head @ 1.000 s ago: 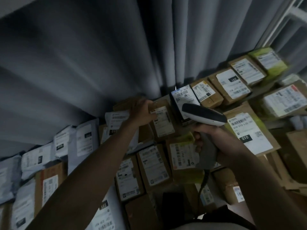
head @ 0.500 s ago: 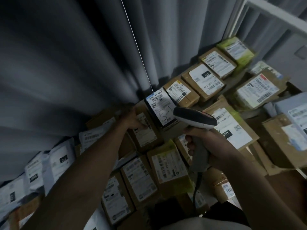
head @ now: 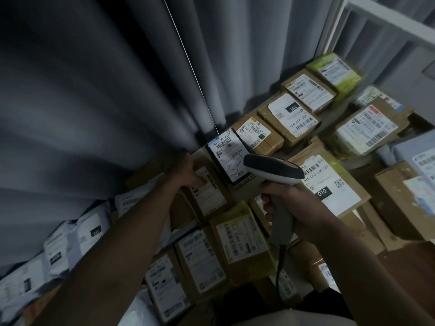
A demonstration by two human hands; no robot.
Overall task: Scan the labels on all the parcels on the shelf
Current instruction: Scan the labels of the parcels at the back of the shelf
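Head view, dim, scanner hides parcel label

Most label print is blurred, too small to be read; the left hand covers part of a box label; the scanner hides the btm corner of the black parcel; pouches at left are cut off by the edge; scanner cable is lost btm of frame.

one head-worn camera looks steeply down, close over the parcels.
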